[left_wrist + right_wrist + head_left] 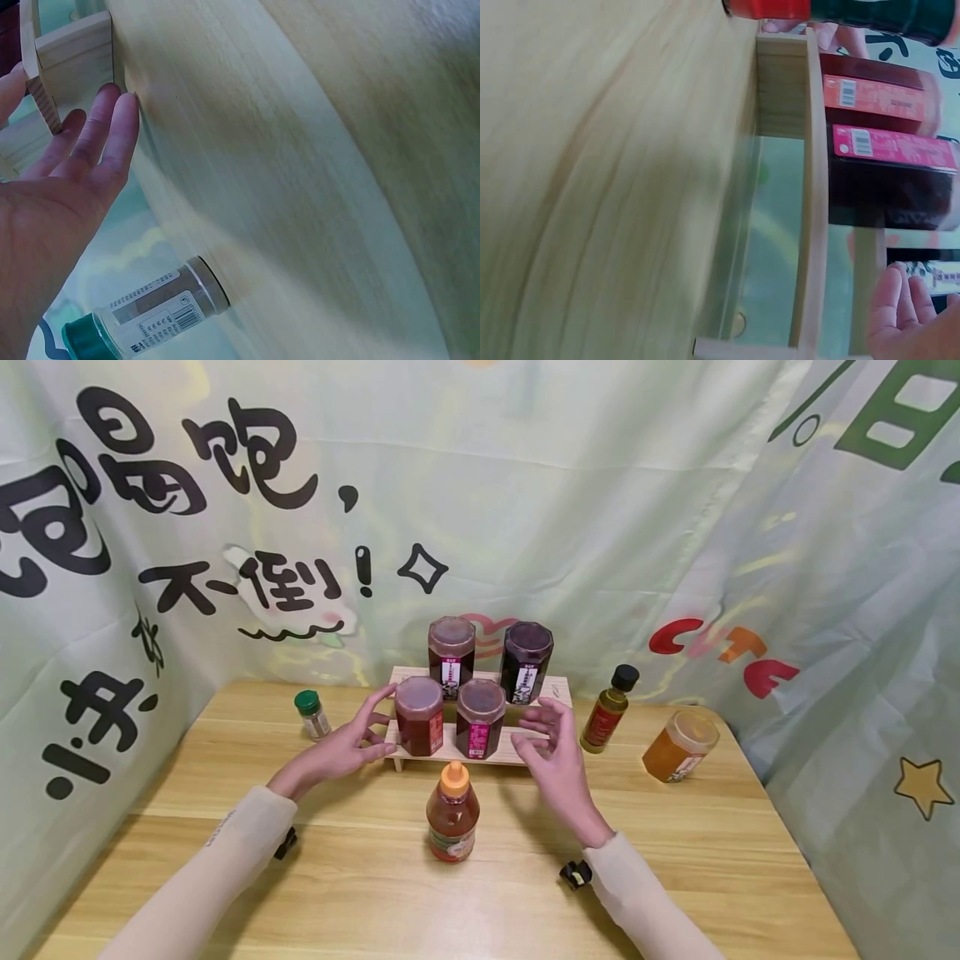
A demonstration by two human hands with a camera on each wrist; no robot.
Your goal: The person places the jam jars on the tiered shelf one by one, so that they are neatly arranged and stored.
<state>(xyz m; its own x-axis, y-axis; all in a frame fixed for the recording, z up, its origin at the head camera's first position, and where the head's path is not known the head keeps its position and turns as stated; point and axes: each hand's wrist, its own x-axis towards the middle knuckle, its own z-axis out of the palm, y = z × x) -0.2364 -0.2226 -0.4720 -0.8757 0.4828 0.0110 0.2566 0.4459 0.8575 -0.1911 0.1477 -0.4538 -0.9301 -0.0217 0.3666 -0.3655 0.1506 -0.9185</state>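
Note:
A two-tier wooden rack (408, 673) holds two dark jars, the back left jar (452, 652) and the back right jar (527, 664), on its upper step. On the lower step are a red-brown jar (419, 718) and a dark jar with a pink label (480, 722). My left hand (341, 750) is at the rack's left end, fingers spread and loosely bent beside the red-brown jar; in the left wrist view its fingers reach the rack's end (75, 56). My right hand (553, 756) is at the right end, fingers loosely bent, fingertips close to the back right jar's label (937, 276).
An orange-capped squeeze bottle (453, 818) stands in front of the rack. Left of it is a green-capped spice jar (312, 717). On the right are a black-capped oil bottle (607, 710) and a honey jar (678, 747). A printed curtain (600, 527) hangs around the table (360, 893).

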